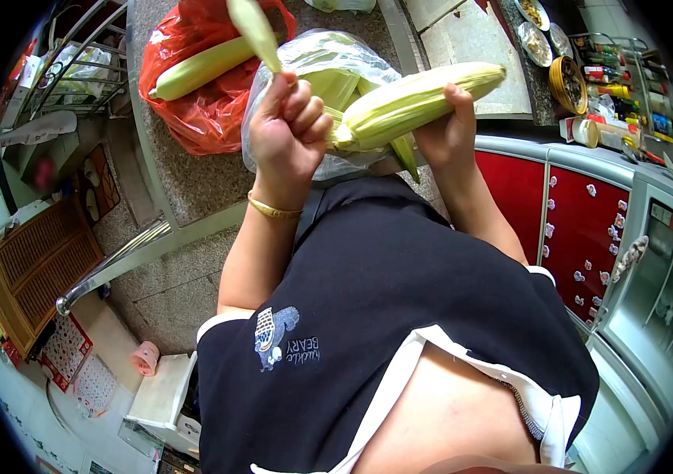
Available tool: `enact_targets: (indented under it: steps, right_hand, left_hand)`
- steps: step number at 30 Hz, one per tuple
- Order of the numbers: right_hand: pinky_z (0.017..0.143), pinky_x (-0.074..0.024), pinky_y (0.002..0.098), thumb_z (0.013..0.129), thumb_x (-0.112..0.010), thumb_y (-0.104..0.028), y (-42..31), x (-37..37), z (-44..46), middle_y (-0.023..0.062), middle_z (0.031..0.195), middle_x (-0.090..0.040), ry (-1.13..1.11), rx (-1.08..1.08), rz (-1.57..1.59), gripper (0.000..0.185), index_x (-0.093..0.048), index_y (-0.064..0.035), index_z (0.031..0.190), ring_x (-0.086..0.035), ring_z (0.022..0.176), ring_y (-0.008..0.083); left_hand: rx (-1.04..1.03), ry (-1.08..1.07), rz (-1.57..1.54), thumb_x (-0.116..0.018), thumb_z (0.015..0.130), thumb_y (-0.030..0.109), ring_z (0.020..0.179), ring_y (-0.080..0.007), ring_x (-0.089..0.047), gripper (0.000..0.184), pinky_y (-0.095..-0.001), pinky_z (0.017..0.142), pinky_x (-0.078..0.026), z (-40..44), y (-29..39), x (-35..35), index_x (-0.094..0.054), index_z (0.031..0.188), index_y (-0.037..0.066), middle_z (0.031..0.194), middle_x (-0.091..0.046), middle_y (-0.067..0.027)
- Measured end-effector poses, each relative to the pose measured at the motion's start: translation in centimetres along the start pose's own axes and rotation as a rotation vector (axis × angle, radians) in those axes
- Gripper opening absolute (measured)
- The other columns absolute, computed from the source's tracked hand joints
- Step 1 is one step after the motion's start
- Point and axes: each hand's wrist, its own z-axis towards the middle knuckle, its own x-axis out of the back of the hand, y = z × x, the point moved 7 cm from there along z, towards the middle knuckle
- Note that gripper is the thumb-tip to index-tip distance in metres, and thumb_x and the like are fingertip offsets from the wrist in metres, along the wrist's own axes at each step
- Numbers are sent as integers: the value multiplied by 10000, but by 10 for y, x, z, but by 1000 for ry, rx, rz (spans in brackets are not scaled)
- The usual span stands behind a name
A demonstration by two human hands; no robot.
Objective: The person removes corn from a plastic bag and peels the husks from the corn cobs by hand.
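My right hand [451,126] grips an ear of corn [411,109] wrapped in pale green husk, thumb on top and fingers underneath. The ear lies slanted, its stalk end towards my left hand [293,118]. That hand is closed, pinching a pale husk leaf [253,31] that sticks up above the fingers. Below the ear, a clear plastic bag [309,49] holds loose green husk leaves [335,85]. Another ear of corn in its husk [206,69] rests on a red plastic bag [186,126] to the left.
Both bags are on a speckled stone counter [186,186]. A metal rack [88,75] stands at left. On the right are red cabinet doors [585,229], a wicker basket [567,85], several bottles [609,75] and dishes of food [535,43]. A metal rail [115,272] runs at lower left.
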Motion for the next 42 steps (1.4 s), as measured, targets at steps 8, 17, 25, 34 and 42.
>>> enact_targets:
  steps: [8,17,25,34,42]
  right_hand:
    - [924,-478,397,739,-559,-95,1,-15,-3,175,1092,-579,-262,3,-153,466,-475,53,1173,-580,1038,276]
    - [983,-427,434,669,-585,-151,-23,9,9,141,1045,-518,-241,121,-448,522,-450,-15,1155,-530,1062,282]
    - [1036,-387,514,639,-615,-164,-29,10,1,104,1047,-491,-261,81,-235,564,-428,-79,1165,-504,1076,284]
    - [1110,-287,449,682,-678,-87,-8,-12,-5,145,1472,-287,-530,103,-64,746,-368,-87,1360,-266,1367,289]
    - [1010,-424,413,853,-660,-194,22,-14,-15,121,1351,-431,-360,-144,-259,649,-310,-81,1388,-437,1259,254]
  left_hand:
    - [-44,-17,1407,-651,850,255,651,-145,-593,255,-290,588,-463,-1,-17,-7,-606,917,14,707,-625,-98]
    - [-148,-143,2185,-631,849,352,757,-321,-620,323,-407,655,-478,-8,-3,7,-607,1000,67,773,-630,-138]
    - [-589,-349,2684,-540,799,110,935,-317,-550,204,-401,826,-443,0,-27,29,-631,970,47,912,-585,-122]
    - [132,-375,1162,-626,892,259,966,-269,-604,393,-340,852,-468,-6,-52,-29,-544,1174,-1,1052,-620,-185]
    - [-594,-155,1724,-764,723,83,975,-288,-611,526,-354,828,-502,-22,-14,-38,-494,1169,23,1065,-595,-152]
